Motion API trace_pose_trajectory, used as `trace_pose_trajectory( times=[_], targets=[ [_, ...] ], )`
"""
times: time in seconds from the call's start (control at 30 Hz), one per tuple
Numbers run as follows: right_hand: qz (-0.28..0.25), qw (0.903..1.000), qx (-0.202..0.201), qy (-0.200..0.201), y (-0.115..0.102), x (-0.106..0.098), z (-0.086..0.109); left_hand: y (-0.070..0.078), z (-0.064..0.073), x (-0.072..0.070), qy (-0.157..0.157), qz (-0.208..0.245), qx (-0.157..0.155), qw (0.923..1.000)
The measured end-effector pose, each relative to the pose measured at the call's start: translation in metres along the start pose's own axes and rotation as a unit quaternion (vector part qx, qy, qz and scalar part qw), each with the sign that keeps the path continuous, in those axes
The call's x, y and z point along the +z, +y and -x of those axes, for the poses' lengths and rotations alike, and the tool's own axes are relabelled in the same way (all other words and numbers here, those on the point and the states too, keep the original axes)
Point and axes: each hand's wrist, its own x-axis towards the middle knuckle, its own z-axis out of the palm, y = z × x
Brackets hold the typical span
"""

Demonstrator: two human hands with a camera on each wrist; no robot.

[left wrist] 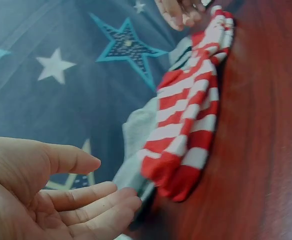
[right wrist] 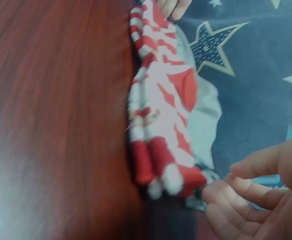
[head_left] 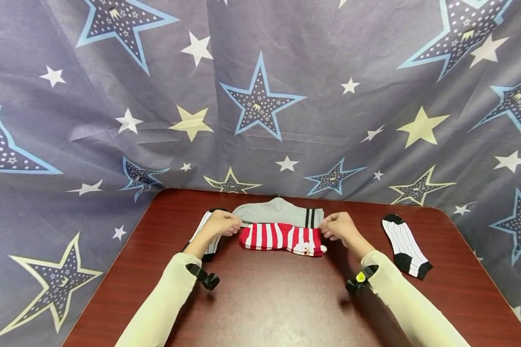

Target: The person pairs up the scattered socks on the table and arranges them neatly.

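A red-and-white striped pair of socks (head_left: pixel 282 238) lies sideways on the table, with small white pompoms at its right end. Just behind it is a grey sock (head_left: pixel 271 212) with two dark bands at its right end, partly overlapped by the striped pair. My left hand (head_left: pixel 223 223) hovers by the left ends of both, and the left wrist view shows its thumb and fingers (left wrist: pixel 101 207) apart with nothing between them. By the banded end of the grey sock is my right hand (head_left: pixel 337 226), its fingers (right wrist: pixel 236 200) loosely bent beside the cloth and holding nothing visible.
A white sock (head_left: pixel 405 243) with thin dark stripes and black ends lies at the right of the brown table (head_left: pixel 269 299). Another black-and-white sock (head_left: pixel 212 245) is partly hidden under my left hand. A star-patterned cloth (head_left: pixel 260 159) hangs behind the table.
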Motion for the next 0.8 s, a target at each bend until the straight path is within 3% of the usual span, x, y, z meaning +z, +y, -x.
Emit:
trace_pose_trajectory(
  times=[0.2, 0.47, 0.8],
  targets=[
    [-0.067, 0.9976, -0.016, -0.012, -0.019, 0.006, -0.003, 0.006, 0.005, -0.026, 0.002, -0.003, 0.009, 0.9999],
    [-0.126, 0.9898, -0.011, -0.065, -0.052, 0.03, -0.003, 0.012, 0.016, -0.059, 0.01, -0.015, -0.008, 0.9998],
    [-0.221, 0.9607, 0.003, -0.168, -0.084, 0.073, -0.003, 0.001, 0.028, -0.092, -0.003, -0.044, -0.044, 0.9981]
  ],
)
